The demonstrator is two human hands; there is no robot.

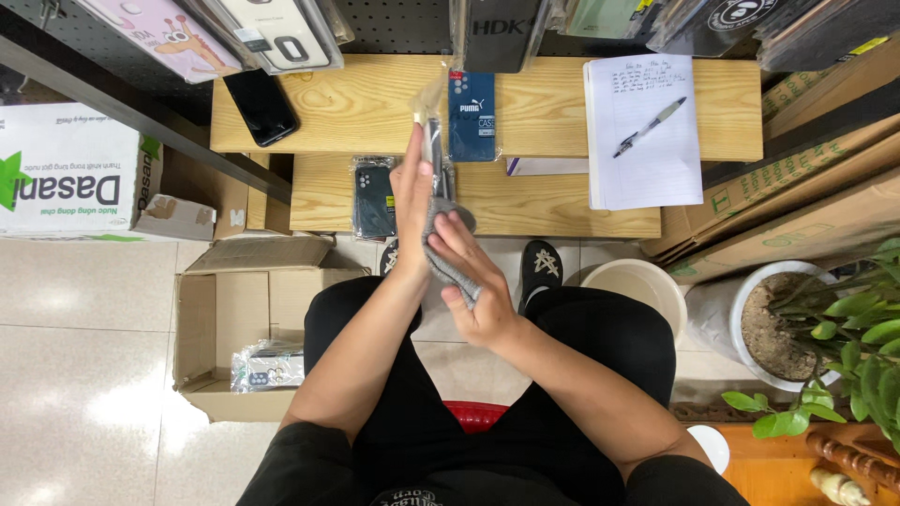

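Left hand (412, 201) flat, fingers together, props clear-wrapped phone case (434, 141) upright above wooden bench's (562, 201) near edge. Right hand (473, 281) pinches grey cloth (441, 239) against it. Risk: slick wrapper slides off palm, case drops. Blue packaged case (472, 117) at bench middle; dark packaged case (374, 197) at near-left edge; white box with green mark (66, 169) far left.

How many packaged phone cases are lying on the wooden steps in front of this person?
2: a blue packaged phone case on the upper wooden step, and a dark packaged phone case on the lower step. The raised left hand may hide others.
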